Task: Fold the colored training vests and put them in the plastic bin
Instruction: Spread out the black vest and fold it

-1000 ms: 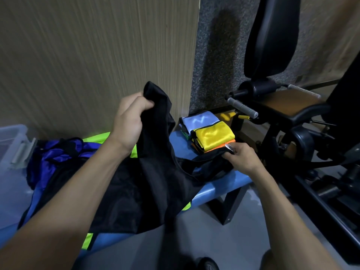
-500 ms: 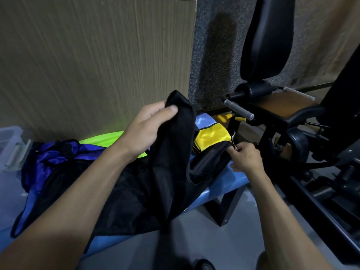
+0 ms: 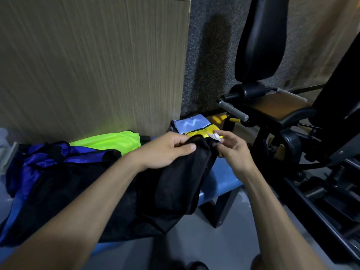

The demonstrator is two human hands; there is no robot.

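Head-camera view: a person worked a black mesh training vest [image 3: 171,184] over a blue padded bench [image 3: 222,182] set along a wood-grain wall, gym machinery standing to the right. The left hand [image 3: 165,151] gripped a gathered upper edge of the vest, thumb on top and fingers curled under. The right hand [image 3: 231,151], just beside it, pinched another edge of the same cloth near a small white label [image 3: 214,136], its fingers loosely curled. Both hands held the vest at its far, upper end; the rest of the fabric hung from them down and to the near left, draping over the bench's front edge. The vest's long axis therefore ran from the hands toward the near left, with the left hand nearer the bulk of it. Any fold would likely turn on that line. Folded light-blue and yellow vests [image 3: 196,126] lay just beyond the hands, while blue and neon-green vests [image 3: 81,151] sat heaped at far left. A clear plastic bin [image 3: 5,151] showed only at the left edge.
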